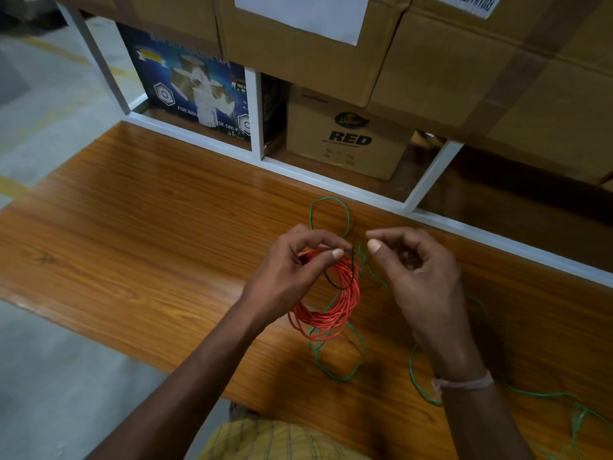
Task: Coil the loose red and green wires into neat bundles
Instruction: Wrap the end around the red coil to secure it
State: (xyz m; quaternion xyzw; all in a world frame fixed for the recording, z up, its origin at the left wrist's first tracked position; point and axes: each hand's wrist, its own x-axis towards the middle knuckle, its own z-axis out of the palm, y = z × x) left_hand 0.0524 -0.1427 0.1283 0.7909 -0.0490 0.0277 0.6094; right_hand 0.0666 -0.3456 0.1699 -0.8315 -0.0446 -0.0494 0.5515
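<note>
Red wire coil done; left hand pinches a black tie at its top. Right hand fingers curled, grasping nothing visible. Next, probably: cinch tie, then coil the loose green wire on the counter.

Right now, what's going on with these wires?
A person is bundling wire at a wooden table. The left hand grips a coiled red wire bundle and pinches a thin black tie looped around it. The right hand, fingers curled, hovers beside the tie's end and seems to hold nothing. The green wire lies loose across the table, not yet coiled.
</note>
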